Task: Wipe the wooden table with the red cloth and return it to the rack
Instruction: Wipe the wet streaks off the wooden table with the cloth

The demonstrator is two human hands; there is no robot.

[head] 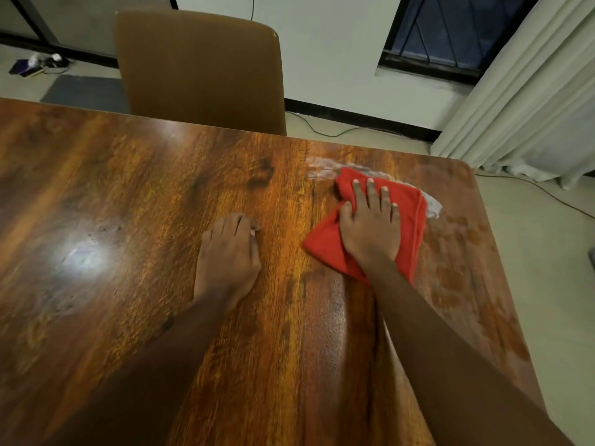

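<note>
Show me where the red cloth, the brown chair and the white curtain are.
red cloth [323, 246], head view, its bare left corner.
brown chair [199, 72], head view, middle of the backrest.
white curtain [528, 107], head view, a middle fold.

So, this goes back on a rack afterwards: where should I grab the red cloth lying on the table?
Pinch the folded red cloth at its right edge, coming from the right. It lies flat on the wooden table under the open right hand; along that edge the folded layers stack clear of the hand, giving a thicker grip.
</note>
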